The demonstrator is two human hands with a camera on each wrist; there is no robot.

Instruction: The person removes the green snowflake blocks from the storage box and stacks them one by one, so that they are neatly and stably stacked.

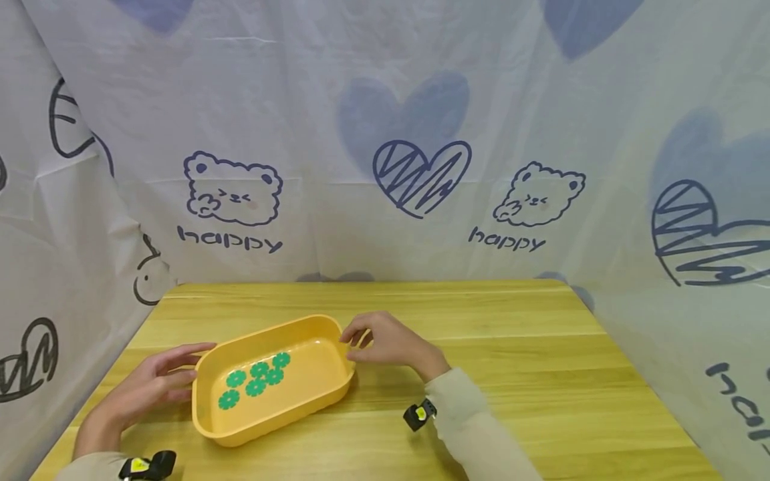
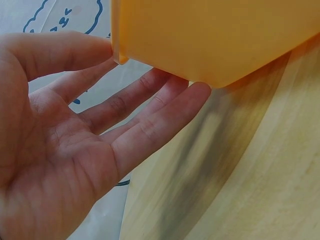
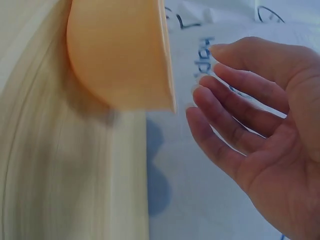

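A yellow-orange plastic basin (image 1: 313, 381) sits aslant on the table, left of centre in the head view. Several green flower-shaped pieces (image 1: 229, 399) show on its floor, towards the left end; whether they are loose or fixed, I cannot tell. My left hand (image 1: 159, 377) is at the basin's left end. In the left wrist view, its thumb is at the rim and its fairly straight fingers (image 2: 160, 120) touch the outer wall low down. Beside the right end is my right hand (image 1: 388, 341), its fingers loosely bent. The right wrist view shows a gap between those fingers (image 3: 215, 110) and the basin wall (image 3: 120, 55).
The wood-grain table (image 1: 511, 394) stretches to the right of the basin. A pale sheet (image 1: 337, 220) with bears, hearts and lettering hangs behind it and along both sides. Each wrist wears a small black device; one (image 1: 419, 414) is over the table by the right sleeve.
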